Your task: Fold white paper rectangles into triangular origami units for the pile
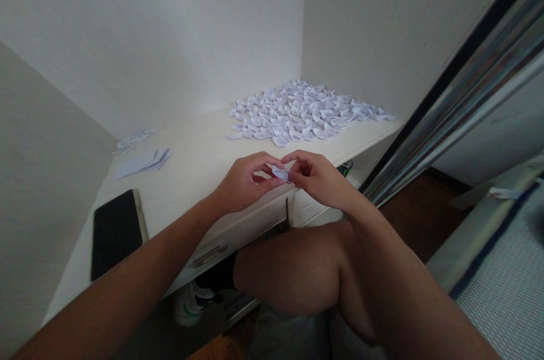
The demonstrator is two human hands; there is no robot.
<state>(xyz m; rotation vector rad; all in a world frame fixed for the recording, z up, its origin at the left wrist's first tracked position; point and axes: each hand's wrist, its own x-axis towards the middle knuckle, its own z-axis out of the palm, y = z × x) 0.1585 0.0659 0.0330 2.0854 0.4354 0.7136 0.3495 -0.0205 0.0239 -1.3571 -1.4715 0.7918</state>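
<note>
A small folded white paper (280, 173) is pinched between the fingertips of both hands, just above the desk's front edge. My left hand (249, 181) grips its left side with thumb and forefinger. From the other side my right hand (317, 177) holds it, fingers bent inward. Beyond my hands, a wide pile of folded white paper pieces (297, 110) covers the back right corner of the desk (191, 150). The exact shape of the piece in my fingers is partly hidden.
Flat white paper sheets (138, 164) lie at the desk's left, with thin paper strips (134, 140) behind them. Nearer, a dark tablet-like slab (117, 234) rests by the left edge. A drawer handle (209, 256) juts out below. A dark can (346, 168) stands on a shelf at right.
</note>
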